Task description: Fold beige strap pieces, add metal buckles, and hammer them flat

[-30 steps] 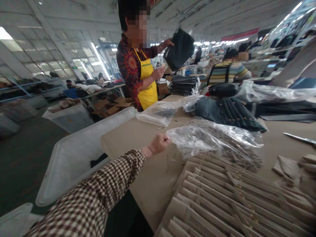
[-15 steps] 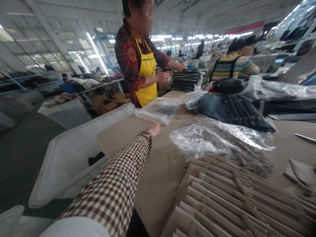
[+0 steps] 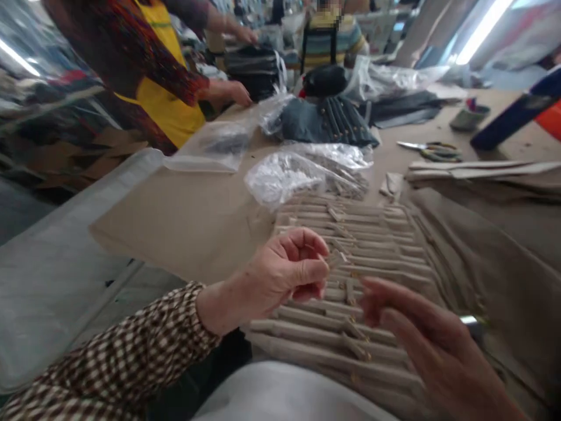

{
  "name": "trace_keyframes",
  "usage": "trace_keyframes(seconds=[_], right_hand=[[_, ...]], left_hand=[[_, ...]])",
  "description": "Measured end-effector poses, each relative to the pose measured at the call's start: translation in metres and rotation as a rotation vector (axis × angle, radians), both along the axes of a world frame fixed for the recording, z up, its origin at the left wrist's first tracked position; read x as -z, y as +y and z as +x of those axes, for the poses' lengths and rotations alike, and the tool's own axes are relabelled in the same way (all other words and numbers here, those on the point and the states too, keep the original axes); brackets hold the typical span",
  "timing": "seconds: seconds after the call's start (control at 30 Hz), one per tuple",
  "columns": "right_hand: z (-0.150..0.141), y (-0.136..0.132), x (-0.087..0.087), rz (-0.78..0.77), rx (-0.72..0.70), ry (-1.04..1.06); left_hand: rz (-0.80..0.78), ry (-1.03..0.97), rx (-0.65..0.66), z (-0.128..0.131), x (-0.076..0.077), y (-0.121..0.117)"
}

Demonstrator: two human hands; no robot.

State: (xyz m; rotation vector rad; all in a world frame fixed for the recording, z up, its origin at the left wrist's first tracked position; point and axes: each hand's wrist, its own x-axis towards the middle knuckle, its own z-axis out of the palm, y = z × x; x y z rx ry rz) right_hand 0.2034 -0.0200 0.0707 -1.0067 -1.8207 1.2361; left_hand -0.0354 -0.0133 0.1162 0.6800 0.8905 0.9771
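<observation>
My left hand [image 3: 280, 272], its checked cuff at the wrist, is closed with curled fingers and thumb drawn together over a stack of beige fabric straps [image 3: 394, 272]. A small pale piece [image 3: 336, 260] shows at its fingertips; whether the hand grips it or it lies behind, I cannot make out. To the right, my right hand [image 3: 429, 336] hovers over the same stack, blurred, with fingers stretched forward and the thumb apart. Nothing shows between its fingers. The straps lie in overlapping rows, with short tabs and small brass-coloured fittings along the middle.
Clear plastic bags [image 3: 280, 175] lie beyond the straps, near dark pleated fabric pieces [image 3: 328, 120]. Scissors [image 3: 432, 151] and a small cup [image 3: 468, 117] are at right, by folded brown fabric [image 3: 491, 234]. A white bin [image 3: 131, 175] stands left. Across the table, a co-worker in a yellow apron [image 3: 169, 111] works.
My left hand has come back from the table's far left side to above the straps. My right hand has come into view. The view has swung right and down.
</observation>
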Motion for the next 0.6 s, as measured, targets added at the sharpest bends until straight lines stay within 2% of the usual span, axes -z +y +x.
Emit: trace_keyframes(seconds=[0.07,0.17,0.27,0.33,0.43,0.5,0.6], right_hand=[[-0.008,-0.005,-0.008,-0.119,0.02,0.215],[-0.019,-0.008,-0.01,-0.209,0.05,0.429],[-0.019,-0.013,-0.009,-0.224,0.035,0.544],[-0.011,-0.018,-0.01,-0.187,0.049,0.543],[0.01,-0.025,-0.011,-0.058,0.072,0.262],[0.023,-0.031,-0.007,-0.019,-0.043,-0.047],[0.036,-0.042,0.006,-0.088,-0.268,-0.347]], left_hand=[[-0.084,-0.131,0.105,0.029,-0.001,-0.012],[-0.151,-0.226,0.145,0.056,0.005,-0.019],[-0.147,-0.196,0.144,0.067,0.012,-0.021],[-0.096,-0.13,0.185,0.069,0.017,-0.023],[0.027,0.072,0.196,0.063,0.025,-0.028],[0.098,0.287,0.236,0.056,0.029,-0.033],[0.19,0.603,0.512,0.047,0.032,-0.039]])
